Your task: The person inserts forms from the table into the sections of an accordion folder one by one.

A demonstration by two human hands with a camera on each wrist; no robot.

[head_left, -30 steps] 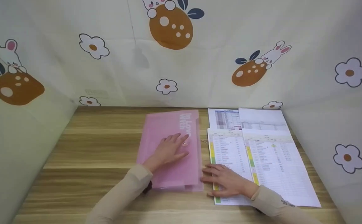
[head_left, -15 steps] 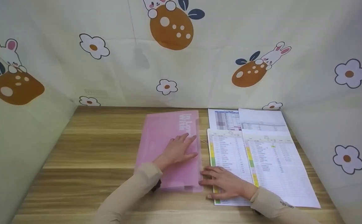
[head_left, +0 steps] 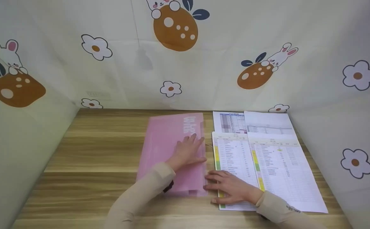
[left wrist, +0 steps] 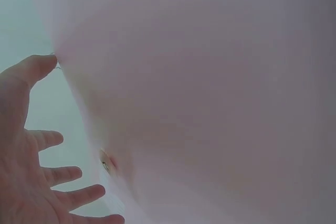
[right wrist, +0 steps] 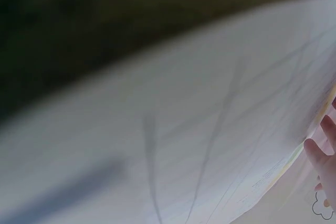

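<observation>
A pink translucent document folder (head_left: 162, 143) with white lettering lies shut on the table. My left hand (head_left: 187, 151) is spread flat over its right half, with fingers straight and the thumb reaching the right edge. In the left wrist view the same hand (left wrist: 44, 182) shows beside the pink sheet, near a small metal snap (left wrist: 106, 163). Just right of the folder, my right hand (head_left: 232, 187) rests on the left edge of a printed sheet (head_left: 235, 159), its fingertips at the folder's edge. In the right wrist view that white paper (right wrist: 173, 145) fills most of the picture.
More printed table sheets overlap at the right, including a large one (head_left: 289, 181) and two at the back, one with a purple column (head_left: 229, 122). The wooden table (head_left: 92, 152) ends at a patterned cloth wall (head_left: 124, 73) behind and on both sides.
My left hand has slid to the right across the folder, its thumb now at the right edge. The folder's snap has gone out of sight under it. The right hand has barely moved.
</observation>
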